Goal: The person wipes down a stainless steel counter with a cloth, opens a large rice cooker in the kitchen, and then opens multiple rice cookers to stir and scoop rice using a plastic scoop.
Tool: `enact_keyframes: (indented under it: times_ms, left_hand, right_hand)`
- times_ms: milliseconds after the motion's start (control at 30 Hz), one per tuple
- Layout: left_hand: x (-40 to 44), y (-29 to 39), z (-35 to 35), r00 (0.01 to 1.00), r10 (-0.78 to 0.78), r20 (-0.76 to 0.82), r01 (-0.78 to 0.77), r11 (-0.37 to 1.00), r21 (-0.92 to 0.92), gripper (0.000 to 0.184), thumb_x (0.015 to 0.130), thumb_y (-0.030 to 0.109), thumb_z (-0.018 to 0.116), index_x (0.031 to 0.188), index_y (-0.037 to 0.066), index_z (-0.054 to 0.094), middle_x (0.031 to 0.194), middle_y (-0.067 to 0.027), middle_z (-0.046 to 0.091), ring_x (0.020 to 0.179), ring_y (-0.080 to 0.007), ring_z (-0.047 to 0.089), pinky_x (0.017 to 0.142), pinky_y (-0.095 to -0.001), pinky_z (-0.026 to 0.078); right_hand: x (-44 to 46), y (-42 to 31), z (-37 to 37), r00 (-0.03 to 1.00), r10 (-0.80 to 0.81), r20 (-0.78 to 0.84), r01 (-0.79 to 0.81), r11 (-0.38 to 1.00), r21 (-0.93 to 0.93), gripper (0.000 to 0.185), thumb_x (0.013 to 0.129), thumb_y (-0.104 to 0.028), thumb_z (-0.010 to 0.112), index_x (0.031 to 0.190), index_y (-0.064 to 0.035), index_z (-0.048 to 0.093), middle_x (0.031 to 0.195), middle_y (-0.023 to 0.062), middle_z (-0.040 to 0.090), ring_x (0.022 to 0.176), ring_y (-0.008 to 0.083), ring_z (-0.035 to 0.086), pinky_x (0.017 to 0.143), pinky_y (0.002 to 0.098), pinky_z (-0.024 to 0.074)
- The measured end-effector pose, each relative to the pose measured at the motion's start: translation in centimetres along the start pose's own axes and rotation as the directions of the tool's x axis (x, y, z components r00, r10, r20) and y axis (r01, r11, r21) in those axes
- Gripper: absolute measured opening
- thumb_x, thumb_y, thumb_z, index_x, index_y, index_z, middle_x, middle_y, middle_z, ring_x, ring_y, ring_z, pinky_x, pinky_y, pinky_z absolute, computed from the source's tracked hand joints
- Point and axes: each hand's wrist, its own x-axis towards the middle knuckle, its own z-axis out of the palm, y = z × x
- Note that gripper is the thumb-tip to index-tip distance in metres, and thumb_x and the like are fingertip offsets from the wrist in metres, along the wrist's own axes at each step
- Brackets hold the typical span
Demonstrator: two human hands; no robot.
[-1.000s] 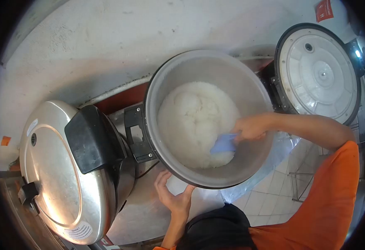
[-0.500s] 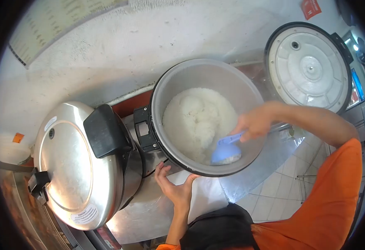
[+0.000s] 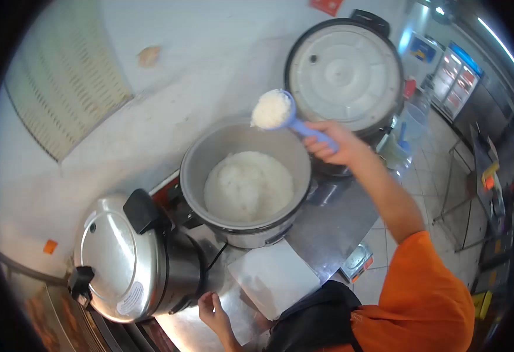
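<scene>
My right hand (image 3: 333,144) grips the handle of a blue rice scoop (image 3: 311,132), raised above the right rim of an open rice cooker. White cooked rice (image 3: 270,110) is heaped in the scoop's bowl. The grey pot (image 3: 201,164) of the cooker below holds more rice (image 3: 248,182), mounded in the middle. Lower down, my left hand (image 3: 213,314) hovers over the metal counter beside a closed rice cooker (image 3: 113,252). Its fingers are loosely bent and apart, with nothing seen in them. A white sheet (image 3: 274,278) lies on the counter between me and the open cooker.
The open cooker's round lid (image 3: 342,76) leans at the back right. A jug-like clear container (image 3: 409,129) stands beyond it. A small scale-like device (image 3: 358,262) sits past the counter's right edge. A printed sheet (image 3: 66,76) hangs on the wall.
My right hand has lifted the scoop, now full of rice, up out of the pot. My left hand has left the pot's rim and dropped toward the counter. The view has shifted.
</scene>
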Motion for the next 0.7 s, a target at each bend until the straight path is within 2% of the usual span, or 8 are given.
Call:
enact_keyframes:
  times_ms: [167,233,300,367,433,467,567,700]
  left_hand:
    - [0.7,3.5,0.6,0.993,0.078,0.085,-0.073,0.995,-0.062,0.013,0.088,0.005,0.061,0.097,-0.004,0.059,0.087,-0.0059,0.06,0.079,-0.0135,0.057,0.075,-0.0265,0.048]
    - [0.1,6.9,1.1,0.969,0.195,0.149,-0.209,0.974,0.084,0.029,0.092,0.021,0.06,0.104,-0.005,0.064,0.095,-0.0123,0.067,0.083,-0.0205,0.061,0.072,-0.0341,0.051]
    - [-0.4,8.0,2.3,0.956,0.208,0.207,-0.219,0.975,0.032,0.026,0.089,0.018,0.066,0.092,-0.007,0.065,0.083,-0.0101,0.068,0.075,-0.0172,0.06,0.067,-0.0309,0.05]
    - [-1.5,10.7,3.4,0.909,0.162,0.383,-0.253,0.947,0.199,0.025,0.089,0.019,0.065,0.083,-0.005,0.067,0.071,-0.0095,0.066,0.065,-0.0143,0.058,0.061,-0.0286,0.047]
    - [-2.6,11.6,5.0,0.821,0.113,0.56,-0.294,0.924,0.244,0.021,0.09,0.017,0.064,0.085,-0.003,0.068,0.072,-0.0102,0.067,0.066,-0.0135,0.058,0.063,-0.0276,0.047]
    - [-2.9,11.0,6.1,0.7,0.282,0.656,-0.412,0.91,0.049,0.019,0.09,0.014,0.062,0.087,-0.003,0.068,0.077,-0.0107,0.068,0.068,-0.0136,0.059,0.065,-0.0281,0.048]
    - [-4.8,12.4,9.2,0.507,0.279,0.815,-0.495,0.869,0.011,0.015,0.09,0.012,0.062,0.094,0.0,0.068,0.088,-0.0113,0.07,0.078,-0.0155,0.063,0.067,-0.0284,0.05]
    - [-7.8,13.3,12.7,0.529,0.096,0.843,-0.418,0.894,0.16,0.016,0.09,0.014,0.062,0.098,0.001,0.069,0.091,-0.0114,0.07,0.081,-0.0166,0.065,0.067,-0.0292,0.05]
  right_hand:
    - [0.7,4.7,1.9,0.985,-0.068,0.158,-0.004,0.909,0.418,0.015,0.091,-0.02,0.054,0.091,-0.0094,0.045,0.068,0.0008,0.047,0.048,0.0068,0.042,0.037,0.0191,0.0309]
    - [1.4,7.6,3.0,0.987,-0.133,0.091,0.097,0.939,0.329,0.014,0.088,-0.018,0.056,0.087,-0.0095,0.045,0.066,0.0009,0.048,0.048,0.0065,0.043,0.037,0.0196,0.0299]
    - [1.3,9.1,3.4,0.98,-0.185,0.078,0.146,0.923,0.357,0.012,0.086,-0.015,0.056,0.085,-0.0092,0.045,0.065,0.0013,0.048,0.048,0.0073,0.044,0.037,0.0204,0.0287]
    - [0.2,10.8,5.2,0.944,-0.328,-0.028,0.329,0.941,0.086,0.015,0.087,-0.014,0.056,0.093,-0.0091,0.043,0.069,0.0023,0.049,0.047,0.0078,0.041,0.037,0.022,0.0282]
    - [0.9,10.8,4.2,0.973,-0.215,0.087,0.175,0.927,0.332,0.016,0.085,-0.012,0.055,0.095,-0.0088,0.043,0.07,0.0037,0.05,0.049,0.01,0.043,0.038,0.0247,0.0299]
    - [1.0,11.3,4.0,0.97,-0.23,0.074,0.191,0.918,0.348,0.016,0.085,-0.012,0.055,0.095,-0.0088,0.043,0.07,0.0037,0.05,0.049,0.01,0.043,0.038,0.0247,0.0299]
    - [-0.1,11.8,4.5,0.943,-0.333,-0.013,0.331,0.934,0.135,0.016,0.085,-0.011,0.054,0.096,-0.0078,0.043,0.071,0.0051,0.049,0.05,0.0117,0.044,0.038,0.0258,0.0307]
    - [-0.1,11.2,3.2,0.957,-0.26,0.127,0.215,0.933,0.29,0.015,0.085,-0.011,0.053,0.094,-0.0068,0.041,0.071,0.0055,0.048,0.05,0.0131,0.046,0.038,0.0269,0.034]
